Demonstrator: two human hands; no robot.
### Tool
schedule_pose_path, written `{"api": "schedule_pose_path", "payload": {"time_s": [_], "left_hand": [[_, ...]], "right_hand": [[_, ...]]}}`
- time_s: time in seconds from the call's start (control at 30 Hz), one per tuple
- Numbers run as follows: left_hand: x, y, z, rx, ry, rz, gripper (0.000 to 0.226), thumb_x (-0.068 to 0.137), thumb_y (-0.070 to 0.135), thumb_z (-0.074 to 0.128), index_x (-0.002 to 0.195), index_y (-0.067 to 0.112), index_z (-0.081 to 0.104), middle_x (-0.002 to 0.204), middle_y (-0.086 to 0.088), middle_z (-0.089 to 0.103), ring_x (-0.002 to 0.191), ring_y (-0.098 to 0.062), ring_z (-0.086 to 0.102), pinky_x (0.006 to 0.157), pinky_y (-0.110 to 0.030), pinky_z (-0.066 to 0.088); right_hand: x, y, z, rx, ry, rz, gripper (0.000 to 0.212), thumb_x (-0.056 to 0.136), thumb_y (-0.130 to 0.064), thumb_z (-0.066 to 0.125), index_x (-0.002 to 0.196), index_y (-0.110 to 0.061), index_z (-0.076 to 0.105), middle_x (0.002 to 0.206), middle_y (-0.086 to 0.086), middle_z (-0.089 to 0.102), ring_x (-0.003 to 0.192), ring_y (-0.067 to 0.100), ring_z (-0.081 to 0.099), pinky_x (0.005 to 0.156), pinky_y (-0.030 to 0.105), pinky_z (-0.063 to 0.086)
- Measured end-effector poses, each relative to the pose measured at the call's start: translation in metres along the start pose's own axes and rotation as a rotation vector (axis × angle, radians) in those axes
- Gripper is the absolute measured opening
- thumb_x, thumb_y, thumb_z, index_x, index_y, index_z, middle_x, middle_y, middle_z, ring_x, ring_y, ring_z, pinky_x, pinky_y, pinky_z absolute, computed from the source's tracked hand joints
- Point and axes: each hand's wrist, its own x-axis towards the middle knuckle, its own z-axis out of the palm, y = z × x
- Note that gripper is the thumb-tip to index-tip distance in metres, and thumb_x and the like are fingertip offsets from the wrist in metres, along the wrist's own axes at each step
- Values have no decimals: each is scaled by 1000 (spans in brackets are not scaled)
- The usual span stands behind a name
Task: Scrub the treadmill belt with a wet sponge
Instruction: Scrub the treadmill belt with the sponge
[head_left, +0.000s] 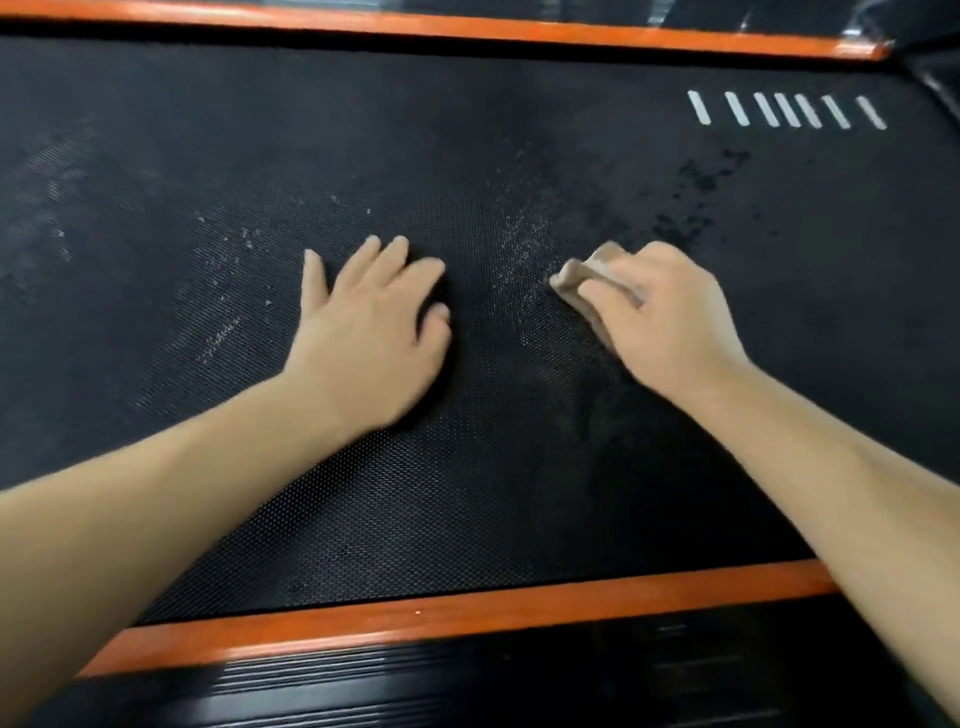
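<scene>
- The belt shows pale dusty streaks at the left, not yet wiped.
- The left hand lies flat, fingers spread, bracing on the belt's middle.
- Right of it, the right hand grips the sponge, seemingly folded, against the belt; firm overlapping strokes leftward toward the streaks would serve best.
- Damp patches darken the far right.

The black rubbery treadmill belt looks matt, with a fine dotted texture – darker wet patches lie on it. The soft beige sponge seems porous. The orange side rails look smooth – slightly glossy plastic, maybe.
</scene>
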Motion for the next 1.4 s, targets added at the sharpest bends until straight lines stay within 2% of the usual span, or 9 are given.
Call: {"api": "schedule_pose_path", "payload": {"time_s": [0.1,0.2,0.37,0.53,0.73,0.9,1.07,1.27,1.4], "left_hand": [[-18,12,13,98,-84,10,69,97,57,14,161,31,19,173,-5,3,158,-29,-7,123,-61,-8],[-18,11,17,138,-77,-2,74,94,59,8,162,30,12,173,-5,-2,158,-28,-11,123,-60,-9],[-19,13,18,139,-75,5,74,95,60,11,162,28,16,173,-6,1,158,-30,-8,123,-62,-7],[-18,12,19,146,-56,-5,74,95,61,13,161,28,19,172,-6,4,158,-29,-5,124,-61,-6],[-18,12,18,142,-57,-2,73,96,61,14,161,28,20,172,-7,5,158,-29,-5,124,-62,-5],[-19,13,19,151,-42,-6,68,100,58,21,161,27,22,172,-7,8,158,-30,-2,124,-62,-3],[-19,14,18,145,-45,-6,65,102,55,24,161,27,21,172,-7,7,158,-29,-3,124,-62,-3],[-19,17,16,131,-54,-23,64,103,54,28,161,27,23,172,-7,8,158,-30,-2,124,-62,-4],[-15,21,11,113,-99,-43,62,103,52,31,158,24,27,171,-11,10,158,-32,-2,122,-65,-4]], "right_hand": [[-44,-25,-3,71,-101,-190,28,92,-47,55,106,-34,76,83,-12,49,80,10,55,76,34,50],[-76,-28,-15,77,-249,-367,22,93,-44,60,98,-33,78,79,-12,47,73,12,50,68,40,46],[-37,1,-17,39,-73,-57,20,96,-49,53,95,-43,72,86,-7,57,84,17,59,79,41,52],[-95,-22,-20,126,-329,-413,26,96,-47,56,96,-30,76,82,-11,46,77,13,48,70,37,39],[-70,0,-25,137,-186,-215,32,97,-54,51,104,-35,76,83,-7,56,80,16,53,74,43,48],[-105,-9,-34,171,-438,-417,33,96,-57,48,97,-37,74,86,-14,51,84,8,48,79,40,40],[-74,14,-42,166,-275,-248,19,95,-54,55,102,-51,71,89,-12,61,86,10,56,80,36,48],[-105,6,-48,233,-435,-369,21,92,-52,59,99,-41,74,84,-14,57,87,7,55,82,38,45],[-63,33,-46,110,-141,-188,20,94,-48,57,91,-40,75,86,-6,65,82,17,59,78,41,53]]}}
